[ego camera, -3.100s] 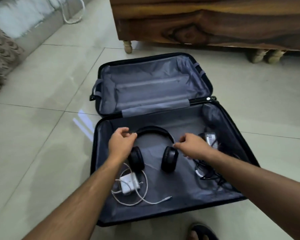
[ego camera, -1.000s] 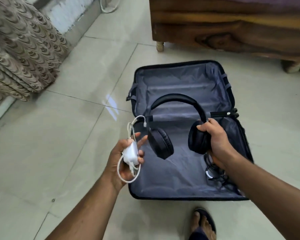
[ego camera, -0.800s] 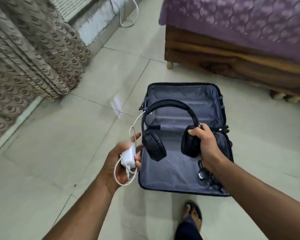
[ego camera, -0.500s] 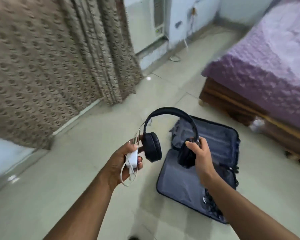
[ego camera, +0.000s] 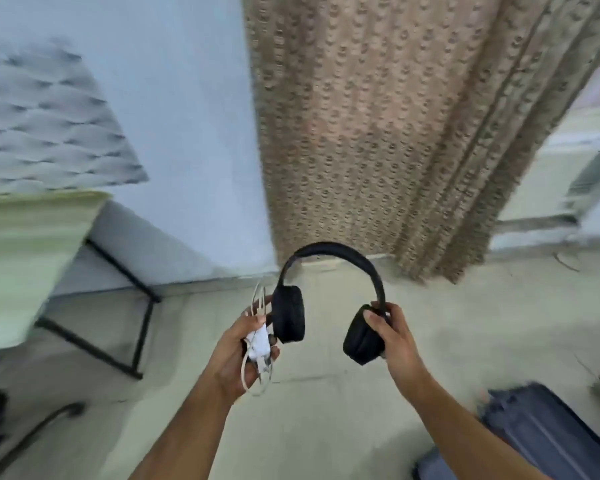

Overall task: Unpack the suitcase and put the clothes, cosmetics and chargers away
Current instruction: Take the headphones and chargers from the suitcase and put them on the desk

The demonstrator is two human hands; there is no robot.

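1. Suitcase: open, grey-lined, dark-edged, lying flat on the floor at the lower right, only partly in sight; its contents cannot be made out from here.
2. Headphones: black, over-ear, padded band arched upward, held in the air over the floor, up and to the left of the suitcase. One cup hangs free on the left, just beside the charger; the other sits in the right hand.
3. Right hand: fingers curled round the right ear cup, thumb laid across its face, gripping it firmly.
4. Charger: small white block with a thin white cable looped below it and trailing up past the fingers.
5. Left hand: palm turned up, fingers and thumb closed round the charger block and its cable.
6. Curtain: beige, patterned, hanging to the floor directly behind the headphones.
7. Wall: pale blue, left of the curtain.
8. Table: pale green top on a black metal frame, far left, blurred.
9. Floor: light tiles, under both arms.
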